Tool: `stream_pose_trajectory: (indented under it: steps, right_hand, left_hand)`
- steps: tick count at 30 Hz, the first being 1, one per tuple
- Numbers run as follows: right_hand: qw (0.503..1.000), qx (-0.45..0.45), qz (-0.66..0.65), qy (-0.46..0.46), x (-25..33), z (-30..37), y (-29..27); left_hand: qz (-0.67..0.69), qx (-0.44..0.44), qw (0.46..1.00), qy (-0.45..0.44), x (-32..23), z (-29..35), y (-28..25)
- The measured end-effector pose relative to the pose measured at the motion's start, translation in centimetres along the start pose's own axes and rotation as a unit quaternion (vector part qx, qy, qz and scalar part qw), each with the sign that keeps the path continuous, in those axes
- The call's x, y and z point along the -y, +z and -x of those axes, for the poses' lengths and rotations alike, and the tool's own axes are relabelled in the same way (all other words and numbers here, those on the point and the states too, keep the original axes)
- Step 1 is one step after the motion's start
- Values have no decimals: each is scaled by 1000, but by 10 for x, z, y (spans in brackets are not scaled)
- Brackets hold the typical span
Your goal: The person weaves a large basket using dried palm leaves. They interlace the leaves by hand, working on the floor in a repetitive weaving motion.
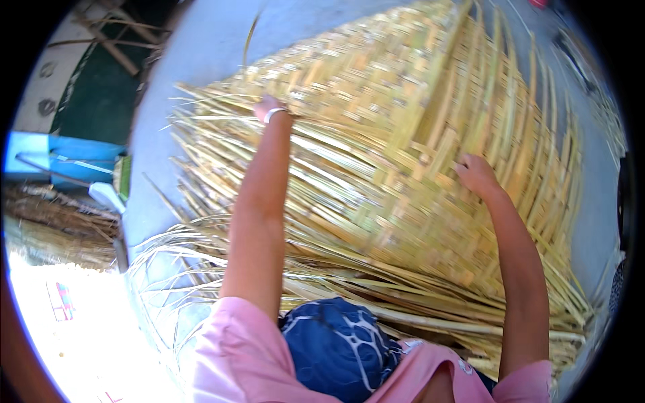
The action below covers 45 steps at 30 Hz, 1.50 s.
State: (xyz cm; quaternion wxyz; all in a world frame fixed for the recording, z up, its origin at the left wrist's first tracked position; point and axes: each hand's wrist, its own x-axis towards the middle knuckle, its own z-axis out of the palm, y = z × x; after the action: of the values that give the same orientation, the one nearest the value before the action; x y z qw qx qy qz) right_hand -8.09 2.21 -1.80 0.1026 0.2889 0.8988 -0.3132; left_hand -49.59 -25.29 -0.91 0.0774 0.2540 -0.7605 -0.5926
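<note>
A large mat of flat, yellow-green split strips (363, 74) spreads over the pale floor in front of me, tightly woven in its upper part and middle. My left hand (271, 107), with a white band at the wrist, is closed around loose strips (225, 101) at the mat's left side. My right hand (477, 176) is curled into a closed grip low over the weave, right of the middle. What lies between its fingers is hidden. Unwoven strip ends (322, 144) fan out to the left, and more strips (537, 154) stand out along the right.
My knee in dark blue patterned cloth (339, 346) rests by the mat's near edge. Long loose strips (175, 269) curl on the floor (201, 40) at the lower left. Blue objects (80, 158) and a brown heap (60, 218) lie farther left, beside bright light.
</note>
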Motion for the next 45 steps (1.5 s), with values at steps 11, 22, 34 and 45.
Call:
stream_pose_trajectory:
  steps: [11, 22, 34, 45]
  right_hand:
    - [995, 46, -71, 52, 16, 3, -10]
    - [990, 62, -107, 72, 13, 1, -9]
    - [974, 77, -190, 92, 24, 12, -22]
    - [991, 65, -111, 38, 8, 3, -13]
  left_hand:
    - [86, 212, 971, -76, -10, 19, -6]
    - [78, 239, 946, -204, 34, 58, 6]
    - [-739, 142, 597, 279, -58, -26, -6]
    - [-423, -25, 812, 401, -16, 50, -8]
